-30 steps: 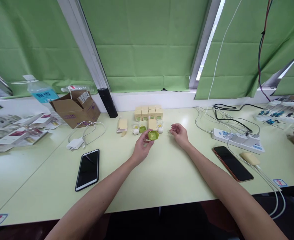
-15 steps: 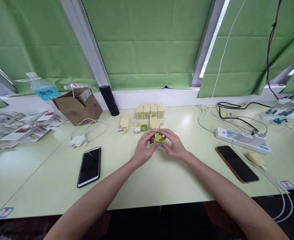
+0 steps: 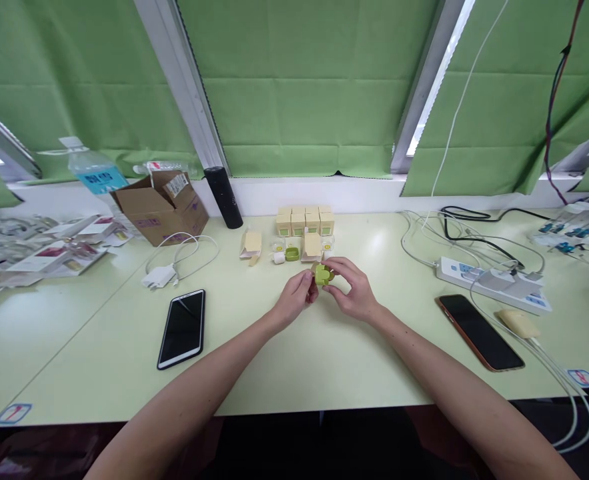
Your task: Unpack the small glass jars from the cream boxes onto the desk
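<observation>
My right hand [image 3: 353, 288] holds a small yellow-green plastic piece [image 3: 323, 274] with raised edges between thumb and fingertips. At its left side is my left hand [image 3: 295, 293], closed, its thumb and curled fingers pinching that edge; the fingertips are partly hidden. Just beyond the hands stands an opened small cream box [image 3: 311, 247]. Beside it lie a green tray-like part [image 3: 292, 254] and a small white cylinder [image 3: 279, 257]. Clear plastic parts with yellow centres sit around them. Behind is a row of several closed cream boxes [image 3: 298, 222].
Another opened cream box [image 3: 251, 245] is to the left. A phone [image 3: 181, 329], a white charger [image 3: 160, 276], a cardboard box [image 3: 161, 213] and a black cylinder [image 3: 223, 198] stand further left. On the right are a second phone [image 3: 480, 331], a power strip [image 3: 491, 285] and tangled cables.
My left hand has shifted its grip, its thumb drawing back from the front of the green piece to its left edge. The right hand keeps hold. The view has shifted slightly.
</observation>
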Tool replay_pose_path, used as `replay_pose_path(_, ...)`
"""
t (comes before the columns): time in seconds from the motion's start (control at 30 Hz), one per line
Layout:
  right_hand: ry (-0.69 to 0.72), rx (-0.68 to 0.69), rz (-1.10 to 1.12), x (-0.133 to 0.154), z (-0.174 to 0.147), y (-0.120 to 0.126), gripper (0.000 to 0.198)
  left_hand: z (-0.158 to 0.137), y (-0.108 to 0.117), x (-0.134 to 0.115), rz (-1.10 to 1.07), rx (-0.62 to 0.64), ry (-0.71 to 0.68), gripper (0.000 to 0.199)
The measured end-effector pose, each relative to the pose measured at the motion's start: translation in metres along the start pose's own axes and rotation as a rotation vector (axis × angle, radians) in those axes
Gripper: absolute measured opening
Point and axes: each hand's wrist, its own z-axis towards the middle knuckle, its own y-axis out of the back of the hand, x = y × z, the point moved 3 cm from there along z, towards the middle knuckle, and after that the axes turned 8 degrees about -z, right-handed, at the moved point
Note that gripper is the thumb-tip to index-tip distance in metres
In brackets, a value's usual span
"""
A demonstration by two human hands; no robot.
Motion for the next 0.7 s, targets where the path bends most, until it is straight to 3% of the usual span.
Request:
replay_pose_path(0.33, 0.068, 0.005, -0.030, 0.0056, 0.0009, 0.0012, 0.049, -0.0042, -0.0108, 0.0047, -0.092, 0.062, 0.032, 0.052)
replay_pose_path(0.7, 0.126, 0.087, -0.032, 0.0046, -0.0013, 0.0010, 0.058, -0.0015, -0.0036, 0.0014, -0.130, 0.103, 0.099, 0.043)
